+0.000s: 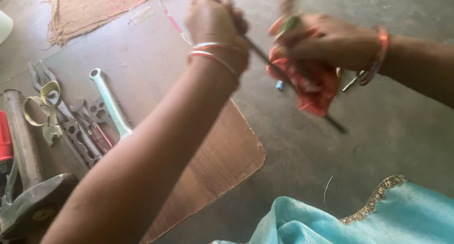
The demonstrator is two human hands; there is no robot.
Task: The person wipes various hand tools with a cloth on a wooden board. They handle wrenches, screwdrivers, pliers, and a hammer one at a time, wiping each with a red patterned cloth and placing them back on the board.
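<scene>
A thin dark metal rod [293, 85] is held between both hands above the grey concrete floor [388, 130]. The left hand [215, 24] is closed in a fist around the rod's upper part, its wrist ringed by 2 thin bangles [213, 52]. The right hand [326, 43] is closed on a crumpled red-orange cloth [317, 90] wrapped about the rod's middle; the rod's lower end projects below the cloth, slanting down to the right. Both hands are blurred, so finger placement cannot be told exactly.

Judged from this, the rod appears to be wiped with the cloth. The wiping would be done best with the rod kept steady in the left fist and the cloth kept pinched fully around the shaft.

The left forearm is raised steeply from the lower left, wrist bent forward. The right forearm enters level from the right edge.

Below, spanners and pliers [75, 121] are laid on a brown board [222, 159].
</scene>
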